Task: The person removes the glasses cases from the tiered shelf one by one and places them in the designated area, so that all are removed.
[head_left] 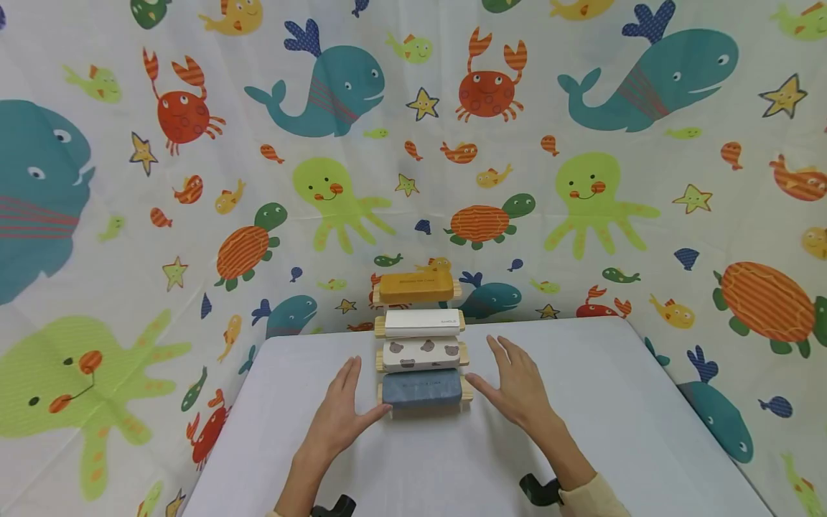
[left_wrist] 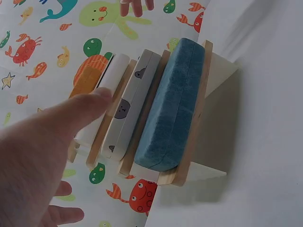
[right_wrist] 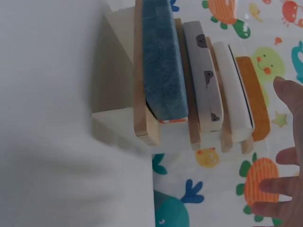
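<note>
Four glasses cases lie one per tier on a stepped rack with wooden slats (left_wrist: 202, 109) and white side panels (right_wrist: 124, 124). Lowest and nearest is a blue case (head_left: 422, 388). Above it come a white case with bear faces (head_left: 421, 355), a plain white case (head_left: 423, 323) and a mustard case (head_left: 416, 286) on top. My left hand (head_left: 339, 420) is spread at the rack's left side, its thumb tip close to the blue case's lower left end. On the right, my right hand (head_left: 520, 384) is spread too, thumb tip beside the bottom slat's end. Neither hand holds anything.
The rack stands on a white table (head_left: 581, 431), toward its back edge. Behind and at both sides hangs a curtain (head_left: 413, 208) printed with sea animals. A black wrist mount (head_left: 539, 490) shows below the right hand, and another (head_left: 336, 507) near the left wrist.
</note>
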{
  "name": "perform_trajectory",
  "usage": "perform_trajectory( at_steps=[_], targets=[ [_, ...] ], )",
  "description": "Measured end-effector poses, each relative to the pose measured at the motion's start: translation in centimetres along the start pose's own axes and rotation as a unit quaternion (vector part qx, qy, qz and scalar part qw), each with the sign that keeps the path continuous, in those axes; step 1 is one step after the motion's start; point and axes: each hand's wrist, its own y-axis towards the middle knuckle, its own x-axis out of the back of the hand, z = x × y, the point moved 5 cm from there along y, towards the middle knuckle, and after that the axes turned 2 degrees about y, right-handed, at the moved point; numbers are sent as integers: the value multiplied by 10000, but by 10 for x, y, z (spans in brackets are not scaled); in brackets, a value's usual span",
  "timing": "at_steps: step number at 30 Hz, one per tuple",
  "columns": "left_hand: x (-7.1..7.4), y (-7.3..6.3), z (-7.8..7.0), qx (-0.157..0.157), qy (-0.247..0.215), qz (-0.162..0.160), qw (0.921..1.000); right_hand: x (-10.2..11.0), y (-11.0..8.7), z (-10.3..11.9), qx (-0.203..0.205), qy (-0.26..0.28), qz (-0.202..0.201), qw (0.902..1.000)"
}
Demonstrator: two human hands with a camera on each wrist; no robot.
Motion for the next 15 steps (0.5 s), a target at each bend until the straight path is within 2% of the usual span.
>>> perform_trajectory(
  at_steps=[15],
  targets=[
    [-14, 3, 11, 104, -194, 168, 9996, -11, -2, -3, -16, 381, -16, 9993]
  ],
)
